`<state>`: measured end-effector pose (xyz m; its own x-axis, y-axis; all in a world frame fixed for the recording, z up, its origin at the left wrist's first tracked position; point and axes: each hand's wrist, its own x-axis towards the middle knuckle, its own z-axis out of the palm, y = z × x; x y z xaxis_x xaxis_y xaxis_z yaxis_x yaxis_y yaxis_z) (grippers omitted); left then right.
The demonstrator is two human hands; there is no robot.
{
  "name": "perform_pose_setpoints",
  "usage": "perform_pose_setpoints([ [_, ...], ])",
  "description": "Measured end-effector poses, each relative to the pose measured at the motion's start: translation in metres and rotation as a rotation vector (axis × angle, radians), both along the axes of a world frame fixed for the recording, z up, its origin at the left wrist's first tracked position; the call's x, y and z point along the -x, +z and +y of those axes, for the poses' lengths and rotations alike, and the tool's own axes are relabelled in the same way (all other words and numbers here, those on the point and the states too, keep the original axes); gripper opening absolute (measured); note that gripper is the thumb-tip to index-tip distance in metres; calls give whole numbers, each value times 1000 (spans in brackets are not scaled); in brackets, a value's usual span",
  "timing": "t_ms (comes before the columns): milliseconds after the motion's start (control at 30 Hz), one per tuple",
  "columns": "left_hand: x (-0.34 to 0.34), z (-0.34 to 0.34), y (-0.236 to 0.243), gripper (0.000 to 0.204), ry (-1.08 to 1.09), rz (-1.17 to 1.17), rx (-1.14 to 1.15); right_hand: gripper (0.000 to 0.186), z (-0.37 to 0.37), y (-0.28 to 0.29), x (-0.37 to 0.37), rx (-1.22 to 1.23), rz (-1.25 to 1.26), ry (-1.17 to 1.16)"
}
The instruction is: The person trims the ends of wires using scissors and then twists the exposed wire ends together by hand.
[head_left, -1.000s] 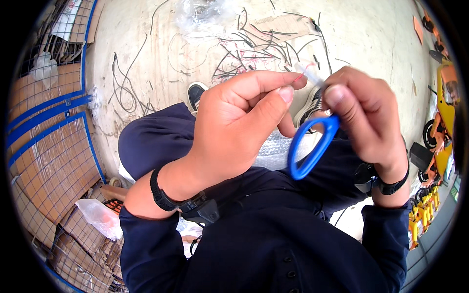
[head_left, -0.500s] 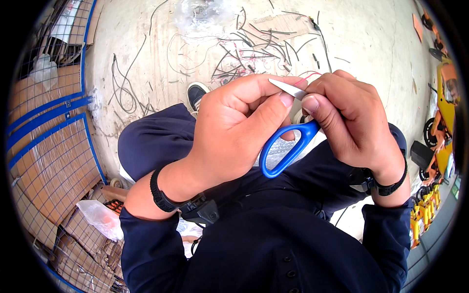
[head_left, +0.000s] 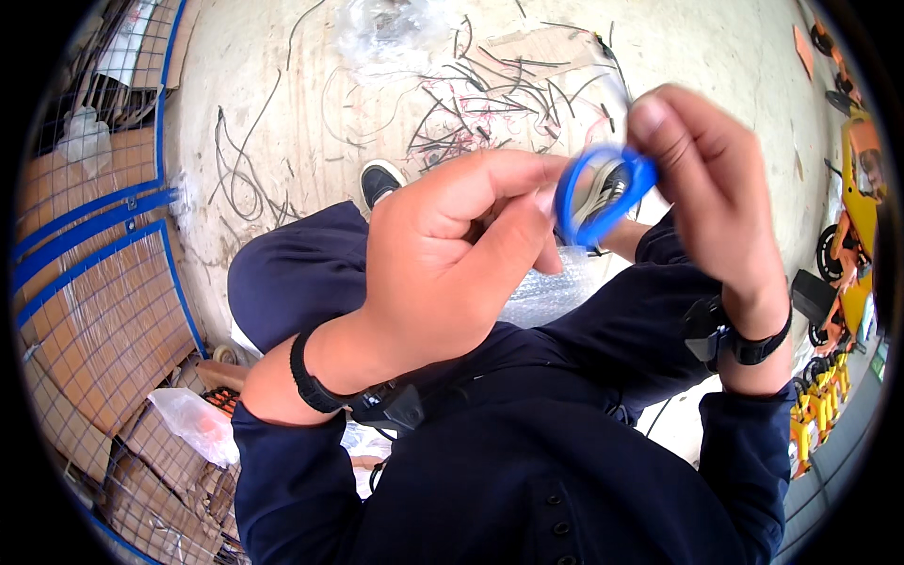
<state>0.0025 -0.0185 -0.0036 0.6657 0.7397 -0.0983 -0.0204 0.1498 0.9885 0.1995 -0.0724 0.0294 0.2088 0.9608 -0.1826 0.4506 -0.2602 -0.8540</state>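
Blue-handled scissors (head_left: pixel 642 173) are gripped by my right hand (head_left: pixel 716 179), raised at the right with its thumb and fingers pressed together. Their blade points up and away and is smeared by motion. The handle loop hangs just beside the fingertips of my left hand (head_left: pixel 443 254). That hand is closed in a pinch, thumb against forefinger; whatever sits between them is hidden.
Cut pieces of black and red wire (head_left: pixel 508 94) litter the floor ahead, near a clear plastic bag (head_left: pixel 391 38). Bubble wrap (head_left: pixel 546 287) lies between my legs. A blue mesh cage (head_left: pixel 104 320) with cardboard stands left; yellow-orange wheeled equipment (head_left: pixel 859 188) stands right.
My right hand has lifted the scissors up and away from my left fingertips, turning the blade from leftward to upward. My left hand has barely moved. The red wire between the hands has left view there.
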Motion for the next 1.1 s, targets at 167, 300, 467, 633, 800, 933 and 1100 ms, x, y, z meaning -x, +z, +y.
perform_pose_setpoints([
  [167, 1, 7, 9, 22, -15, -60, 226, 41, 0, -3, -20, -116, 285, -99],
  [300, 0, 4, 10, 20, -23, -110, 254, 83, -6, -17, -12, -111, 507, 59],
  [467, 2, 5, 8, 19, -42, -114, 268, 65, 1, -7, -6, 29, 541, 171],
  [633, 3, 4, 6, 19, -76, -82, 187, 22, 3, -3, -5, 140, 405, 120],
  [800, 6, 5, 10, 17, -110, -27, 10, 19, 1, 5, -1, 170, 480, 118],
  [933, 7, 10, 13, 16, -112, 108, -361, 19, -1, 5, -2, 161, 365, 107],
  [1100, 8, 15, 8, 14, -136, 91, -228, 15, -6, 6, 2, -111, 146, 144],
])
